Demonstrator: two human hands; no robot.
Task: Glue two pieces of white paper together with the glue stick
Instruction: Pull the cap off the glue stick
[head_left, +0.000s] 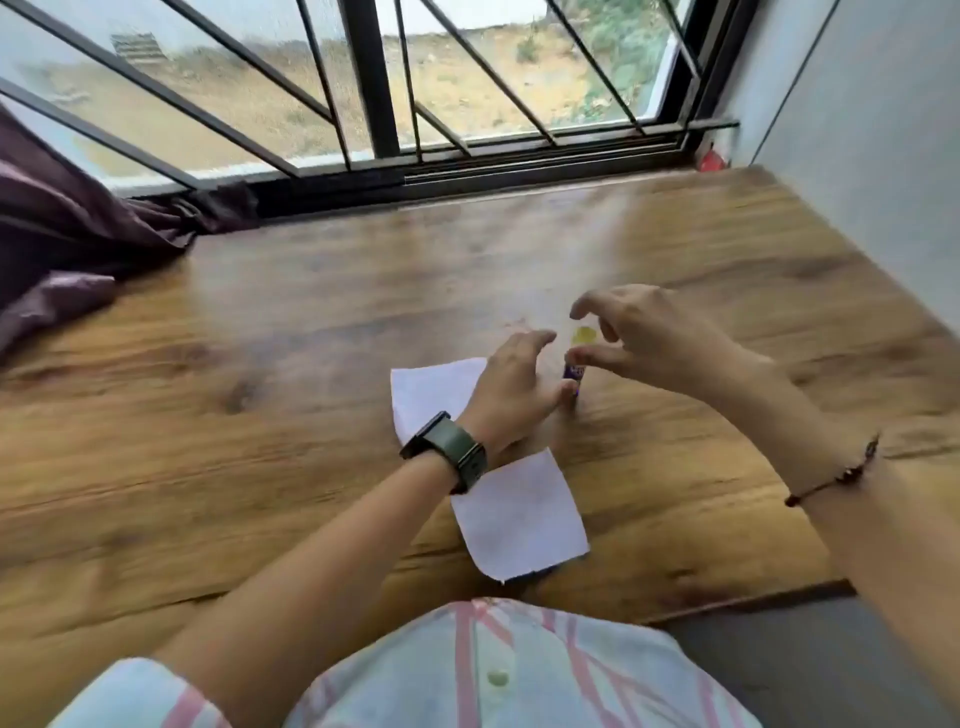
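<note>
Item, nearest you: one sheet of white paper (519, 519) lying flat on the wooden table (260, 415), close to its near edge, with a sliver of something dark showing under its near corner.

Item: a second sheet of white paper (431, 395), just beyond the first, partly covered by your left wrist. Count of sheets: two. Whether their edges touch is hidden by your arm.

Item: your left hand (514, 384), one watch (447, 452) on the wrist, fingers loosely curled beside the glue stick (574, 371); whether they grip it I cannot tell.

Item: one glue stick, purple body with a yellow top, standing upright on the table just past the far sheet, between your hands.

Item: your right hand (644, 338), one cord bracelet (831, 478) on the wrist, fingers arched over the stick, thumb and forefinger at its upper part, seemingly pinching it; motion blur leaves this uncertain.

Step in hand, as judged: taking up the stick, no glue applied yet. Next calls for a firm hold and uncapping.

Item, farthest: one barred window (389, 78); one dark curtain (67, 234) at left.
</note>
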